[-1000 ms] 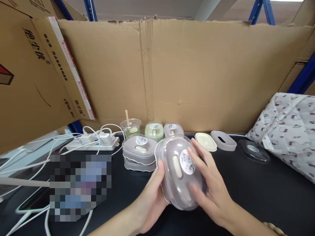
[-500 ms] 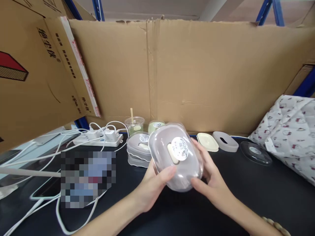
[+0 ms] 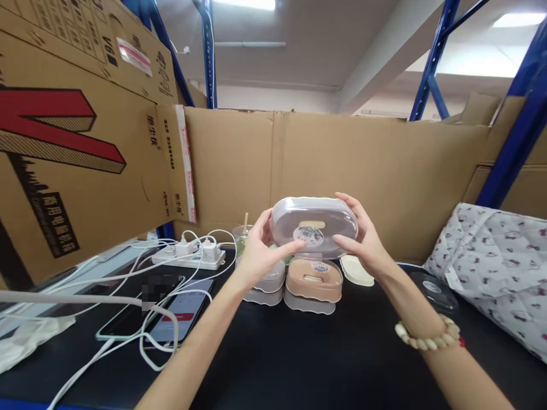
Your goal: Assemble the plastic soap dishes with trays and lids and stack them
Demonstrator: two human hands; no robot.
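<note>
I hold a clear oval lidded box point(image 3: 314, 223) with a round sticker up in the air, level, above the black table. My left hand point(image 3: 259, 251) grips its left end, thumb on the front. At its right end my right hand point(image 3: 361, 236) grips it, with a bead bracelet on that wrist. Directly below the box stands a tan lidded box point(image 3: 314, 281) on a grey base. Beside it, behind my left hand, is a stack of grey boxes point(image 3: 265, 285).
A cardboard wall point(image 3: 384, 165) closes the back, and a large carton point(image 3: 64, 159) stands at left. A power strip point(image 3: 188, 255) with white cables and two phones point(image 3: 149, 316) lie at left. A cream lid point(image 3: 356, 269), a clear lid point(image 3: 436, 287) and patterned cloth point(image 3: 496, 262) are at right.
Both hands have raised the clear box from low over the table to chest height and turned it level. The camera tilted up. A tan box now shows beneath it.
</note>
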